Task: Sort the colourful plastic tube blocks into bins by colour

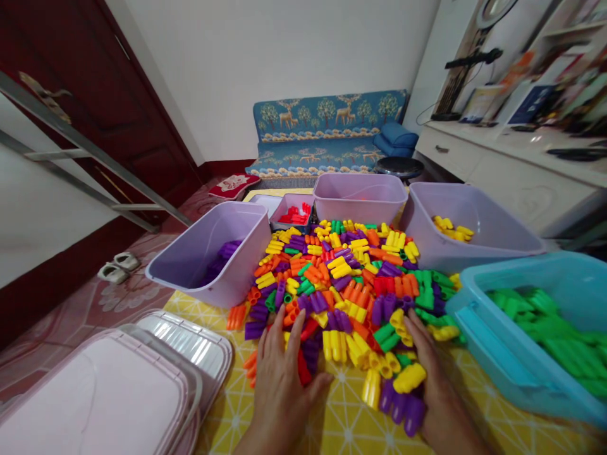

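Observation:
A heap of bullet-shaped plastic toy pieces [341,272] in yellow, purple, orange, green and red covers the middle of the table. My left hand [284,373], fingers spread, rests at the near left side of the heap, touching purple and red pieces. Along the heap's right side lies my right hand [436,379], its fingers stretched out and partly hidden behind yellow pieces. A purple piece [403,404] and a yellow piece [410,378] sit against the inner side of that hand. Neither hand is closed around anything I can see.
Purple pieces lie in the left lilac bin [251,253], yellow ones in the right lilac bin [484,246], green ones in the blue bin [493,354], red ones in a small box [284,208]. Another lilac bin [360,196] stands behind. Stacked lids [109,392] lie left.

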### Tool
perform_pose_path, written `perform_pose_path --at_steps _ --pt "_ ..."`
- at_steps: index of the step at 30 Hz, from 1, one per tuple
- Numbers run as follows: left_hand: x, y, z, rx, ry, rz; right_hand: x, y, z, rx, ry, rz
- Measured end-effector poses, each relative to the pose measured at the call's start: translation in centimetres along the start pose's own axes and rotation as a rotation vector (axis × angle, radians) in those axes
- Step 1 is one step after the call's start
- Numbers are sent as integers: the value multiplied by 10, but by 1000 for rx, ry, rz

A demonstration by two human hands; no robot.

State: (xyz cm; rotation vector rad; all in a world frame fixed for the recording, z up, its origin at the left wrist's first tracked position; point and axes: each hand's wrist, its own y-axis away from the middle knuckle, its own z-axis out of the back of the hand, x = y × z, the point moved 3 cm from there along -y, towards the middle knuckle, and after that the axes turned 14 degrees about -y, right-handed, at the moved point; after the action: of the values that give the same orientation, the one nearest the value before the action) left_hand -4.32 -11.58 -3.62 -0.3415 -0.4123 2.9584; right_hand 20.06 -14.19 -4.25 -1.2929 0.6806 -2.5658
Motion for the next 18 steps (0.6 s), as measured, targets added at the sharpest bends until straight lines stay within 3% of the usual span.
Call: perform_pose_path --at_steps 3,10,15,18 --pt "-11 -10 -3 13 30 -42 11 -21 -20 62 -114 -64" --pt "-27 -50 4 25 77 -53 30 -72 -44 16 -270 -23" --pt "-30 -92 10 -35 211 -135 20 -113 -62 -84 -302 -10" --pt "-30 -123 6 22 264 -176 8 -138 -67 -153 -350 -76"
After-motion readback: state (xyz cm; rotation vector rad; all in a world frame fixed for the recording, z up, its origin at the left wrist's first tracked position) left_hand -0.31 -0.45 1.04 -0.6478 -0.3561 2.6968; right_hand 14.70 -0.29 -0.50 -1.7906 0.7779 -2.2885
